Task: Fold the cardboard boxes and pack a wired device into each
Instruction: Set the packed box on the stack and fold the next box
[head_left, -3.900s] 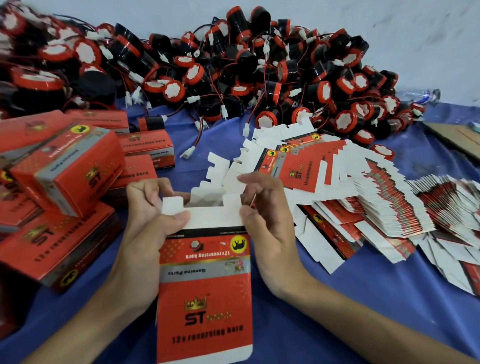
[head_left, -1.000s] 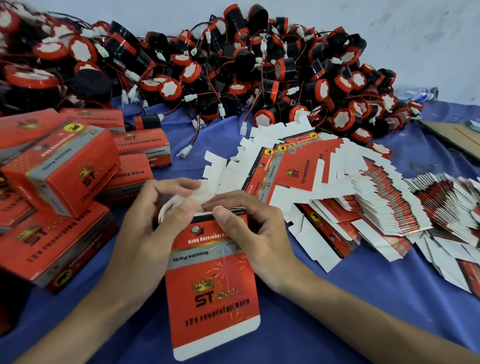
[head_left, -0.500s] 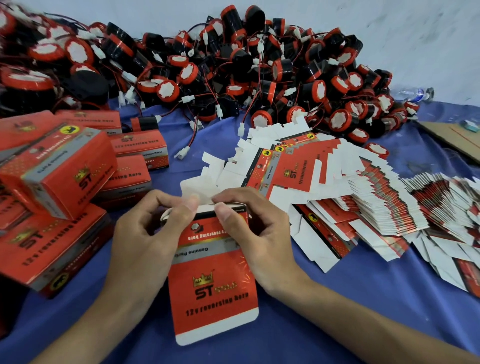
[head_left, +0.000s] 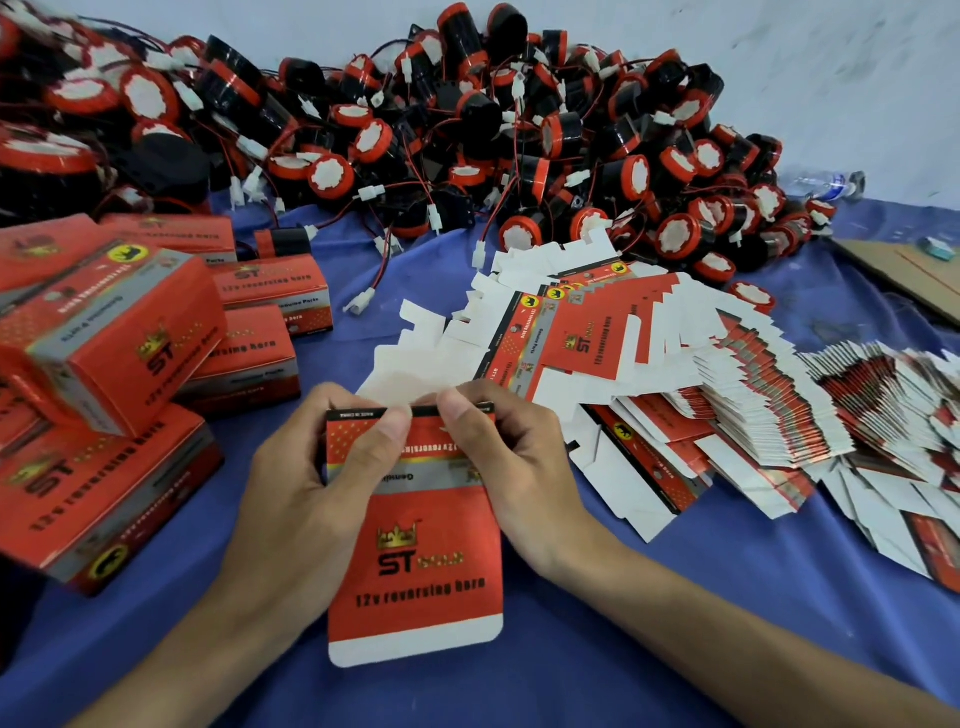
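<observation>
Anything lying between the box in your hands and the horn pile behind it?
Yes. The fan of flat cartons lies just beyond the box held by left hand and right hand, and a loose white connector lies on the cloth before the horn pile.

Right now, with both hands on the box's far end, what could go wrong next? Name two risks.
1. The left hand and right hand pinch only the far end of the box; an untucked flap might spring open again.
2. The horns lie heaped and tangled; lifting one could drag others onto the flat boxes.
</observation>
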